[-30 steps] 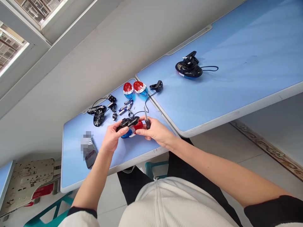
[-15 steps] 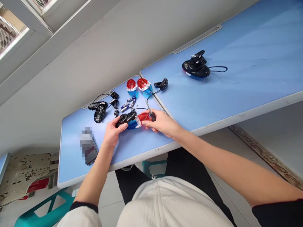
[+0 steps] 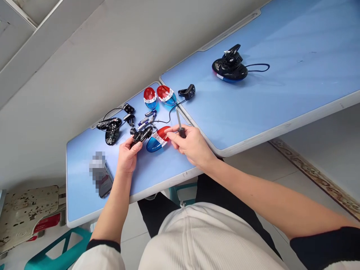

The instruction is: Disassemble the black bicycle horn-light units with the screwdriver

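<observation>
My left hand (image 3: 127, 153) is closed on a black base piece (image 3: 141, 134) with a thin cable running from it. Just right of it a red-and-blue lens cover (image 3: 157, 138) lies on the small blue table (image 3: 84, 180), apart from the base. My right hand (image 3: 189, 143) is closed around a small screwdriver (image 3: 179, 122), its shaft pointing up, while the fingertips touch the red end of the cover.
Two more red-and-blue covers (image 3: 159, 96), several batteries (image 3: 146, 120), black circuit boards (image 3: 110, 129), a black switch (image 3: 188, 91) and a phone (image 3: 101, 176) lie on the small table. An assembled light (image 3: 230, 69) sits on the larger blue table (image 3: 281, 93). A teal stool (image 3: 56, 255) stands below.
The black base and the red-and-blue cover have come apart: my left hand lifted the base leftwards, and the cover now rests on the table under my right fingertips.
</observation>
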### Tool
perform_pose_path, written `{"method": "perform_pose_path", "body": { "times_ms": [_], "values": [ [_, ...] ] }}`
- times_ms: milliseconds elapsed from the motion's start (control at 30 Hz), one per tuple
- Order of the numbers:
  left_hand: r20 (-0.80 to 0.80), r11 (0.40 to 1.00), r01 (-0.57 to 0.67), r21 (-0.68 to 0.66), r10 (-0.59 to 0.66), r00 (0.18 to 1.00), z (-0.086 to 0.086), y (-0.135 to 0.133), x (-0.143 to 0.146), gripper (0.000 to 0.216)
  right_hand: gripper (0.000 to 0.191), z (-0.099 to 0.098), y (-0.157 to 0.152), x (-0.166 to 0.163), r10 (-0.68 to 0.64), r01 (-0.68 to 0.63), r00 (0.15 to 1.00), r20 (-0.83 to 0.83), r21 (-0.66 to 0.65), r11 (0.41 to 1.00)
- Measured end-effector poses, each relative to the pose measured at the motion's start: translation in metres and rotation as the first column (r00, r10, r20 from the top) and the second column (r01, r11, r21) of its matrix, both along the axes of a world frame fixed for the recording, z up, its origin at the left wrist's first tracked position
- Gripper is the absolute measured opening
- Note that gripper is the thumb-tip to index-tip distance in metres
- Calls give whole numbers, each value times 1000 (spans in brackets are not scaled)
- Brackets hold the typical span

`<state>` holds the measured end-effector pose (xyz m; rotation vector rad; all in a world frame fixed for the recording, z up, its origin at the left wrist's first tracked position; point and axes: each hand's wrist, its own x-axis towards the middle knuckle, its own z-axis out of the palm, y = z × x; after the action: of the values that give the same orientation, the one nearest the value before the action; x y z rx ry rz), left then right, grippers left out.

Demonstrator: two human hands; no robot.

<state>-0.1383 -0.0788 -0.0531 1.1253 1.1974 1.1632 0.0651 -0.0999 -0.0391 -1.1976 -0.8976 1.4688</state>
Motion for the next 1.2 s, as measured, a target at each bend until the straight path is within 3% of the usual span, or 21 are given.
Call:
{"method": "perform_pose_path", "body": {
  "times_ms": [167, 400, 733, 1033, 1200],
  "values": [
    [-37, 1000, 1, 12, 0, 999, 0, 0, 5, 34, 15, 4, 3, -8, 69, -109, 958, -278, -131, 985],
    [-100, 997, 45, 61, -39, 994, -3, 0, 5, 38, 11, -5, 9, -9, 113, -182, 928, -356, -165, 969],
    [-151, 988, 76, 132, -56, 987, -10, 2, 0, 38, 11, -8, 10, -11, 74, -96, 974, -213, -94, 991],
    [-94, 998, 39, 49, -34, 995, -4, 0, 4, 39, 13, -8, 7, -11, 5, -32, 990, 140, 189, 981],
    [-48, 998, 53, 25, -52, 998, -3, -1, 8, 38, 13, -13, 10, -11, 32, -35, 999, 20, 172, 985]
  ]
}}
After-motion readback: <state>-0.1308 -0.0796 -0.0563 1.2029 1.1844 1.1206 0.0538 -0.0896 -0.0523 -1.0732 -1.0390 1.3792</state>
